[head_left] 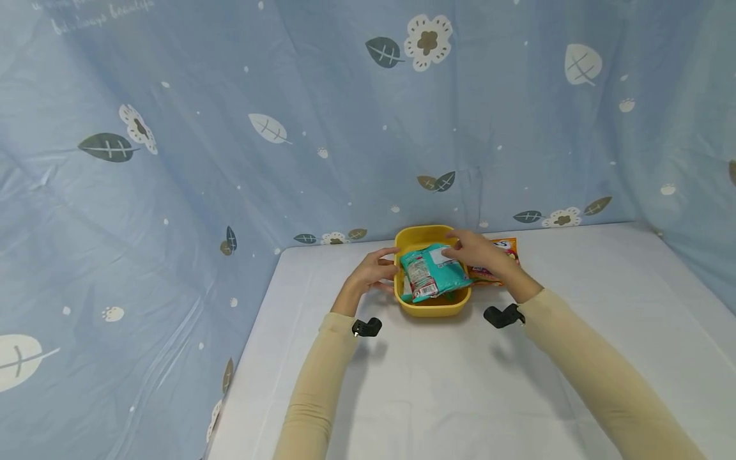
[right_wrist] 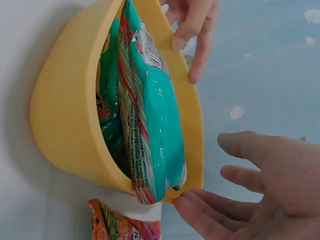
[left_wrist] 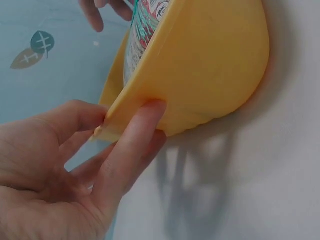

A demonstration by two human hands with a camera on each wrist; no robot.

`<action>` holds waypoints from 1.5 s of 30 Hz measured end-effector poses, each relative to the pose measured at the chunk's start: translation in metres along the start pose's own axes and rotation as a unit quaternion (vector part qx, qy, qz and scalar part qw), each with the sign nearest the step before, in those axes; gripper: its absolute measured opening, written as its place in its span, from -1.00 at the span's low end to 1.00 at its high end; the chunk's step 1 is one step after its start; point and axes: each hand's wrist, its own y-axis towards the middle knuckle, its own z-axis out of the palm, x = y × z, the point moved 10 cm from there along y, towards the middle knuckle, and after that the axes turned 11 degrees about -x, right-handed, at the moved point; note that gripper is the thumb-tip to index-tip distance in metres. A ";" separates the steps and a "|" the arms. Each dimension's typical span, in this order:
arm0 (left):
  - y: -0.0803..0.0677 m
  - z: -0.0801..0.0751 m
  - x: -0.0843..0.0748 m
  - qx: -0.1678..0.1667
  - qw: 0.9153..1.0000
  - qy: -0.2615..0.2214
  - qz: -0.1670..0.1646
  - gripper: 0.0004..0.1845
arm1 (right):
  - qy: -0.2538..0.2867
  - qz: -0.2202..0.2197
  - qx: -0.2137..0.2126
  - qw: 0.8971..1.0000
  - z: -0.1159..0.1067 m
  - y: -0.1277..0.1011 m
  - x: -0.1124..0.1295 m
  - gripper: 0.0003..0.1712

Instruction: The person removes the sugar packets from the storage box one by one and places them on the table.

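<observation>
At the bowl's left rim, the left hand [left_wrist: 65,170] pinched the yellow bowl [head_left: 431,308], steadying it on the white table [head_left: 437,383]. The right hand [right_wrist: 260,190] hovered released, fingers relaxed over the teal packet [right_wrist: 150,115] lying inside. Packing seemed underway; the orange packet [head_left: 506,246] beside the bowl would probably need a fresh grasp next.

My right hand [head_left: 480,255] covers much of the orange packet [head_left: 506,250] behind it, so I can't read its print, and my right wrist view cuts that packet off at the bottom edge. The teal packet [head_left: 432,271] on top hides most of another packet beneath it in the yellow bowl [head_left: 431,308]. My left wrist view crops my left hand [left_wrist: 65,175] at the frame's edge.
</observation>
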 end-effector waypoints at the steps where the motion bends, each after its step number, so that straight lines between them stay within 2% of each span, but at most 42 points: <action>1: 0.000 0.000 0.000 0.000 1.000 -0.001 -0.001 -0.35 | -0.002 0.002 0.003 1.000 0.001 0.001 0.000 -0.34; 11: -0.002 -0.004 0.001 0.001 1.000 -0.003 -0.003 -0.33 | -0.009 0.012 0.029 0.999 0.017 0.008 0.007 -0.29; 20: 0.000 -0.006 0.004 0.000 1.000 -0.009 -0.005 -0.35 | -0.043 0.018 0.025 0.999 0.022 0.008 0.019 -0.30; 25: 0.000 -0.005 0.003 0.000 1.000 -0.008 -0.002 -0.35 | -0.044 0.038 0.015 0.998 0.025 0.010 0.024 -0.30; 29: 0.000 -0.005 0.003 -0.002 1.000 -0.012 -0.003 -0.34 | -0.048 0.058 0.018 0.997 0.031 0.012 0.024 -0.27; 45: 0.001 -0.005 0.007 0.000 0.999 -0.034 -0.008 -0.34 | -0.084 0.074 0.020 0.994 0.046 0.016 0.013 -0.20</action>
